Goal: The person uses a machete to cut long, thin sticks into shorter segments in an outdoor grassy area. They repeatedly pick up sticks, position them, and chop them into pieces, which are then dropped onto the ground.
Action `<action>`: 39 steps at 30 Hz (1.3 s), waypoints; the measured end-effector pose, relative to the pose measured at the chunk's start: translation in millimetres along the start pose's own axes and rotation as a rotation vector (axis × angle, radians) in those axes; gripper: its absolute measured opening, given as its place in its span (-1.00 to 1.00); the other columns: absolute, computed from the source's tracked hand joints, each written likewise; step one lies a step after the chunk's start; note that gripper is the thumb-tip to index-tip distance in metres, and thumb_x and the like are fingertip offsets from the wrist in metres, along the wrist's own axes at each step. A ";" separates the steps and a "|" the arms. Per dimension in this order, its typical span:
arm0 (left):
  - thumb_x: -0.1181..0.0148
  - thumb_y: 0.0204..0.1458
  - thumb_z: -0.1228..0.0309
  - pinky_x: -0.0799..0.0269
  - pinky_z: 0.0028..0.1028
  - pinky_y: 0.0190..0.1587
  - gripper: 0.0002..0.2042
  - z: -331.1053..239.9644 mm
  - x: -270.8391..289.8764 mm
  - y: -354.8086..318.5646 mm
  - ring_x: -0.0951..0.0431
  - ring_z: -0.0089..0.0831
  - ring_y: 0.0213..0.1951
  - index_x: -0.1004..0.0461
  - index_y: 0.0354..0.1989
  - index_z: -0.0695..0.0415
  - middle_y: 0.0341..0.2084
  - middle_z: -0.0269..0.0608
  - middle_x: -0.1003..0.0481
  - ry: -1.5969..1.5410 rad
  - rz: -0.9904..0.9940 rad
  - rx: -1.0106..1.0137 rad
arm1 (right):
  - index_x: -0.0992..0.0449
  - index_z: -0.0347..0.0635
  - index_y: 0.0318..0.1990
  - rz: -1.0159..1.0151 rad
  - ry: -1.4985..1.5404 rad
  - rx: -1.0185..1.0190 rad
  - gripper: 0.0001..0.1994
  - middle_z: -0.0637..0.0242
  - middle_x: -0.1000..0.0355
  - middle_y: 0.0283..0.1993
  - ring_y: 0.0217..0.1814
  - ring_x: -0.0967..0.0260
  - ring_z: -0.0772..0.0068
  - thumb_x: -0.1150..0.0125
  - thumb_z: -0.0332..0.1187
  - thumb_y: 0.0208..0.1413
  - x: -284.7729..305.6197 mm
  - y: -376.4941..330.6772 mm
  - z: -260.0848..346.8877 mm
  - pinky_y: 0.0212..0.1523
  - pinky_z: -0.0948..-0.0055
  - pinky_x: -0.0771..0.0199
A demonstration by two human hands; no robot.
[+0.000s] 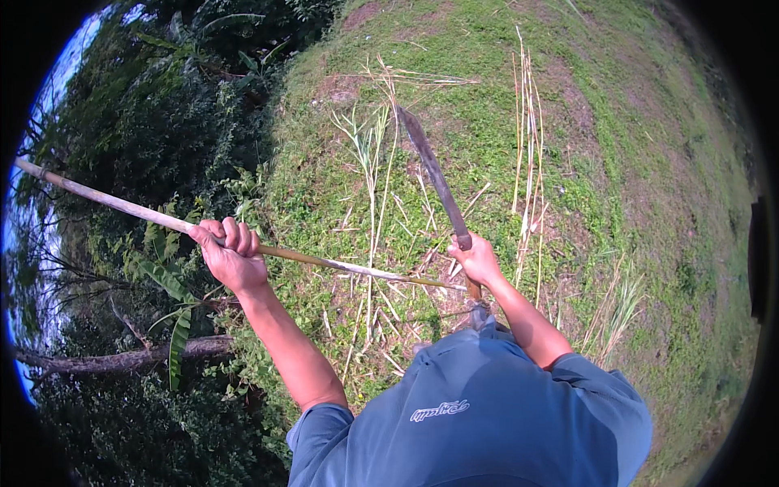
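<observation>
My left hand [231, 253] is closed around a long pale cane stalk [333, 263], held out at the left. The stalk runs from the far left edge across to a spot just in front of my body, beside my right hand. In my right hand [477, 260] is a machete [436, 172], gripped by its handle. Its dark, worn blade points up and away, tilted a little left, apart from the stalk. Cut stalk pieces [392, 304] lie scattered on the grass below the two hands.
A leafy green cane top [369, 150] lies ahead on the grass. Several long thin stalks [529, 154] are laid out to its right, and more leafy stems [613, 316] lie near my right elbow. Dense bushes and trees [154, 97] stand at left, with a thick branch [122, 361] below.
</observation>
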State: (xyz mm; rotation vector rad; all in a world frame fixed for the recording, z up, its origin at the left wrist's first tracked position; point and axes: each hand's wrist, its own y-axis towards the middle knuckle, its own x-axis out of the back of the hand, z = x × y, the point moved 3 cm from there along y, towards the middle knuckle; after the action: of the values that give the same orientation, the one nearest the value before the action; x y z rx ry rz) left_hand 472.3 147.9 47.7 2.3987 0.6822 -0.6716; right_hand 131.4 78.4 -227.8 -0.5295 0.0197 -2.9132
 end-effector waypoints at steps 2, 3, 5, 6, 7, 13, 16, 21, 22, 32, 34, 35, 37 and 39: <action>0.25 0.28 0.00 0.24 -0.63 -0.78 -0.59 8.5 -10.1 -2.5 0.13 -0.69 -0.76 -0.11 -0.53 0.01 -0.76 -0.49 0.04 -0.018 -0.027 0.030 | -0.48 -0.29 -0.16 0.036 0.058 -0.035 -0.72 0.39 -0.47 -0.40 -0.36 -0.37 0.60 -0.33 -0.35 0.01 22.8 2.2 -30.6 -0.26 0.49 -0.42; 0.26 0.28 0.00 0.24 -0.63 -0.78 -0.59 16.6 -11.1 -4.4 0.13 -0.69 -0.76 -0.11 -0.53 0.01 -0.76 -0.50 0.04 -0.034 -0.047 0.042 | -0.49 -0.29 -0.13 0.046 0.085 -0.034 -0.70 0.41 -0.47 -0.39 -0.35 -0.36 0.61 -0.34 -0.34 0.01 34.8 -1.4 -50.0 -0.25 0.50 -0.41; 0.29 0.29 0.00 0.25 -0.64 -0.79 -0.58 37.1 -14.8 -6.3 0.15 -0.70 -0.77 -0.11 -0.55 0.00 -0.77 -0.51 0.05 -0.073 -0.082 0.079 | -0.48 -0.29 -0.08 0.091 0.197 -0.103 -0.66 0.43 -0.47 -0.36 -0.34 -0.35 0.62 -0.35 -0.33 0.01 60.5 -12.2 -90.7 -0.23 0.51 -0.40; 0.24 0.26 -0.03 0.28 -0.66 -0.80 -0.58 51.0 -17.9 -8.1 0.16 -0.70 -0.77 -0.12 -0.53 0.00 -0.76 -0.51 0.05 -0.106 -0.078 0.104 | -0.48 -0.29 -0.06 0.126 0.279 -0.178 -0.64 0.43 -0.48 -0.35 -0.34 -0.35 0.61 -0.36 -0.33 0.01 73.8 -22.1 -112.9 -0.22 0.51 -0.40; 0.24 0.27 -0.03 0.27 -0.66 -0.80 -0.58 65.1 -19.2 -9.1 0.16 -0.70 -0.77 -0.12 -0.53 0.00 -0.76 -0.51 0.05 -0.105 -0.065 0.120 | -0.47 -0.33 -0.08 0.121 0.201 -0.177 -0.61 0.42 -0.48 -0.34 -0.32 -0.36 0.60 -0.39 -0.30 -0.02 90.3 -34.2 -128.1 -0.22 0.50 -0.41; 0.30 0.29 -0.01 0.27 -0.63 -0.79 -0.57 171.6 -26.3 -23.8 0.16 -0.68 -0.78 -0.11 -0.56 0.00 -0.79 -0.51 0.05 -0.074 -0.156 0.303 | -0.45 -0.27 -0.39 0.029 0.159 -0.400 -0.71 0.45 -0.41 -0.46 -0.40 -0.30 0.61 -0.46 -0.33 -0.16 181.5 -134.4 -220.9 -0.33 0.47 -0.39; 0.28 0.28 0.00 0.29 -0.61 -0.81 -0.57 229.3 -38.7 -40.4 0.16 -0.68 -0.79 -0.13 -0.56 0.01 -0.79 -0.52 0.06 -0.068 -0.210 0.455 | -0.40 -0.23 -0.45 -0.117 0.176 -0.571 -0.69 0.49 -0.33 -0.53 -0.46 -0.24 0.59 -0.47 -0.32 -0.19 214.5 -204.5 -226.4 -0.40 0.46 -0.34; 0.25 0.29 0.02 0.25 -0.60 -0.78 -0.60 337.6 -118.4 -70.6 0.12 -0.67 -0.79 -0.14 -0.54 0.00 -0.78 -0.52 0.02 -0.067 -0.077 0.746 | -0.38 -0.19 -0.45 -0.433 0.218 -0.844 -0.65 0.44 -0.32 -0.56 -0.53 -0.24 0.57 -0.49 -0.23 -0.19 232.5 -335.8 -263.6 -0.49 0.48 -0.30; 0.24 0.29 0.03 0.24 -0.60 -0.78 -0.61 362.6 -130.7 -74.0 0.12 -0.66 -0.79 -0.14 -0.53 0.00 -0.78 -0.51 0.01 -0.075 -0.054 0.809 | -0.37 -0.19 -0.47 -0.466 0.225 -0.895 -0.66 0.45 -0.31 -0.56 -0.53 -0.26 0.58 -0.49 -0.27 -0.19 229.9 -359.8 -268.2 -0.49 0.49 -0.31; 0.14 0.25 0.28 -0.20 -0.51 -0.63 -0.84 558.5 -251.5 -188.7 -0.25 -0.52 -0.67 -0.25 -0.21 0.10 -0.62 -0.29 -0.30 0.151 0.244 1.089 | -0.34 -0.23 -0.44 -0.938 0.498 -1.061 -0.69 0.40 -0.32 -0.60 -0.61 -0.28 0.55 -0.46 -0.42 -0.15 156.5 -424.8 -229.6 -0.60 0.50 -0.28; 0.11 0.24 0.34 -0.36 -0.43 -0.58 -0.88 583.5 -266.6 -228.4 -0.38 -0.41 -0.61 -0.20 -0.21 0.10 -0.59 -0.24 -0.33 0.187 0.302 1.162 | -0.35 -0.25 -0.45 -1.054 0.474 -1.026 -0.70 0.37 -0.32 -0.58 -0.60 -0.27 0.54 -0.46 -0.44 -0.15 147.9 -401.4 -217.8 -0.57 0.47 -0.27; 0.11 0.24 0.35 -0.37 -0.42 -0.57 -0.88 596.0 -269.5 -246.1 -0.40 -0.38 -0.59 -0.18 -0.20 0.10 -0.58 -0.20 -0.33 0.194 0.324 1.207 | -0.35 -0.26 -0.45 -1.110 0.461 -1.006 -0.70 0.36 -0.32 -0.57 -0.59 -0.27 0.53 -0.46 -0.44 -0.15 148.2 -391.9 -213.7 -0.56 0.45 -0.27; 0.15 0.26 0.36 -0.41 -0.43 -0.53 -0.85 608.5 -273.3 -278.5 -0.48 -0.31 -0.51 -0.18 -0.10 0.14 -0.50 -0.18 -0.35 0.246 0.439 1.262 | -0.36 -0.23 -0.51 -1.169 0.302 -0.839 -0.70 0.34 -0.37 -0.62 -0.64 -0.26 0.53 -0.46 -0.35 -0.12 143.8 -378.3 -235.8 -0.60 0.44 -0.27; 0.21 0.28 0.32 -0.46 -0.32 -0.25 -0.80 613.3 -287.2 -298.8 -0.53 -0.31 -0.39 -0.20 -0.04 0.14 -0.41 -0.17 -0.41 0.255 0.529 1.352 | -0.38 -0.24 -0.50 -1.165 0.101 -0.884 -0.70 0.33 -0.39 -0.63 -0.62 -0.29 0.52 -0.43 -0.31 -0.06 155.5 -349.5 -219.3 -0.57 0.45 -0.29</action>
State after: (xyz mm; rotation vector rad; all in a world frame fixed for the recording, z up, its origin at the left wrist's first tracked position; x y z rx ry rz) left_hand -106.5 -107.8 -336.5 3.6730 -0.5947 -0.6835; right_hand -149.4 390.1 -363.4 -0.6345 1.5477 -3.9069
